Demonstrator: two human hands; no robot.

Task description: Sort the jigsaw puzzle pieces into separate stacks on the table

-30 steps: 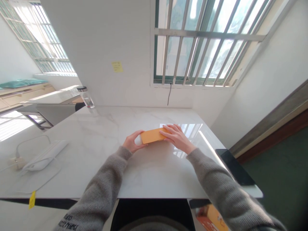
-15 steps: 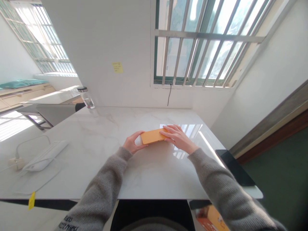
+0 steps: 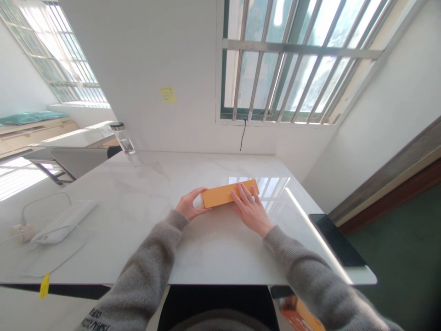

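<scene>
A long flat orange box [image 3: 220, 195] lies on the white marble table [image 3: 148, 220], a little right of the middle. My left hand [image 3: 189, 205] grips its left end, thumb on the near side and fingers curled round the far side. My right hand [image 3: 248, 207] rests flat on the box's top near its right half, fingers stretched out and pointing away from me. A white edge shows at the box's left end under my left fingers.
A white power strip [image 3: 58, 226] with its cable lies at the table's left. A clear bottle with a dark cap [image 3: 122, 138] stands at the back left corner. A black tablet [image 3: 336, 239] lies at the right edge. A barred window is behind.
My right hand has slid back toward me and flattened, uncovering the right end of the orange box. My left hand and the box stay in place.
</scene>
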